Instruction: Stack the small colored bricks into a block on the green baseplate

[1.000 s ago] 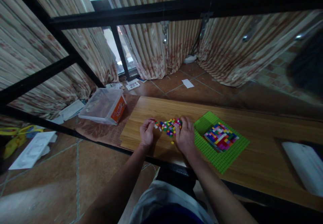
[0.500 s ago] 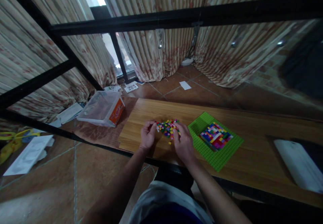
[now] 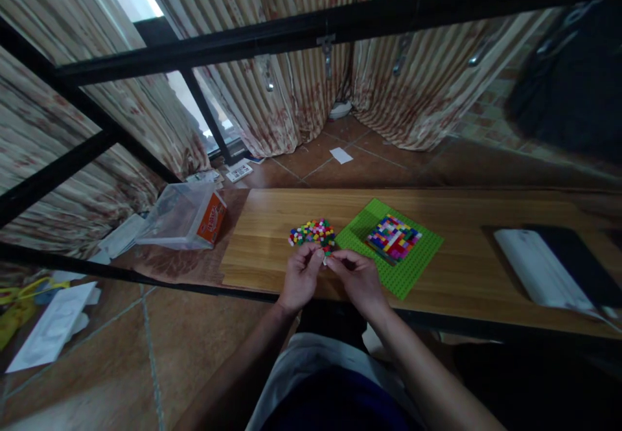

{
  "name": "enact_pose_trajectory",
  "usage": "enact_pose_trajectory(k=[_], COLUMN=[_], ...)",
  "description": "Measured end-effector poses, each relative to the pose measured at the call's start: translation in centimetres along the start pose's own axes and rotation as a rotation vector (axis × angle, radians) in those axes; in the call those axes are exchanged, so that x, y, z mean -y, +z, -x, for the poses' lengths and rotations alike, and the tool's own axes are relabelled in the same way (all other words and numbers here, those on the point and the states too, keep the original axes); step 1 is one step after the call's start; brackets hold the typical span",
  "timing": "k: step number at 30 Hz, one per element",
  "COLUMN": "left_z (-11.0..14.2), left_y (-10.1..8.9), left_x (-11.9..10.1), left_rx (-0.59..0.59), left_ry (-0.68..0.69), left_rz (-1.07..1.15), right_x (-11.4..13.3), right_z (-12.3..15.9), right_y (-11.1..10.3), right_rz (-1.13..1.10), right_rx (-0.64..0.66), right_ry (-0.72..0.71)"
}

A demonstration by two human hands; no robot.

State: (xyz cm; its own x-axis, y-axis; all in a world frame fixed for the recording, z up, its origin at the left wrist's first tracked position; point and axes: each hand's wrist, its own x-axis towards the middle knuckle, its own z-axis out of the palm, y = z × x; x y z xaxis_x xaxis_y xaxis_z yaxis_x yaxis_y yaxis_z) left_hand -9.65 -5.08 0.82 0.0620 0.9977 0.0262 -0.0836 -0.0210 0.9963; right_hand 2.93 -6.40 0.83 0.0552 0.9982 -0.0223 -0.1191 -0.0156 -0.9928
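Observation:
My left hand (image 3: 300, 277) and my right hand (image 3: 358, 280) meet fingertip to fingertip at the near side of a loose pile of small toy building bricks (image 3: 313, 229) in many colours. Both are closed in a pinch. Between the fingertips shows a tiny white brick (image 3: 325, 262), with red and green bits just behind it; whether these are joined to it I cannot tell. Right of the pile lies a green studded baseplate (image 3: 422, 259). On it sits a low block of multicoloured bricks (image 3: 394, 238), set in rows.
The wooden board (image 3: 262, 223) bears all this. A clear plastic box (image 3: 179, 214) with an orange label stands at its left. On the right lie a white device (image 3: 537, 269) and a dark flat object (image 3: 566, 259). Black metal bars (image 3: 291, 45) cross in front of patterned curtains.
My hands have moved from either side of the pile to its near edge and come together, now pinching a small brick between them. The view has shifted slightly.

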Motion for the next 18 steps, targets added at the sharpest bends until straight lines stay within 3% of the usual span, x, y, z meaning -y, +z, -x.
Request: enact_pose_trajectory(k=[7, 13, 18], left_z=[1.8, 2.9, 3.6], left_y=[0.5, 1.3, 1.4], left_x=[0.4, -0.3, -0.4], left_rx=[0.063, 0.084, 0.090], left_ry=[-0.189, -0.213, -0.241], left_rz=[0.123, 0.095, 0.046], right_x=[-0.4, -0.5, -0.5], right_z=[2.4, 3.7, 4.4], right_y=[-1.1, -1.6, -1.7], right_rz=[-0.143, -0.403, -0.401], right_rx=[0.028, 0.031, 0.032], right_ry=[0.139, 0.321, 0.350])
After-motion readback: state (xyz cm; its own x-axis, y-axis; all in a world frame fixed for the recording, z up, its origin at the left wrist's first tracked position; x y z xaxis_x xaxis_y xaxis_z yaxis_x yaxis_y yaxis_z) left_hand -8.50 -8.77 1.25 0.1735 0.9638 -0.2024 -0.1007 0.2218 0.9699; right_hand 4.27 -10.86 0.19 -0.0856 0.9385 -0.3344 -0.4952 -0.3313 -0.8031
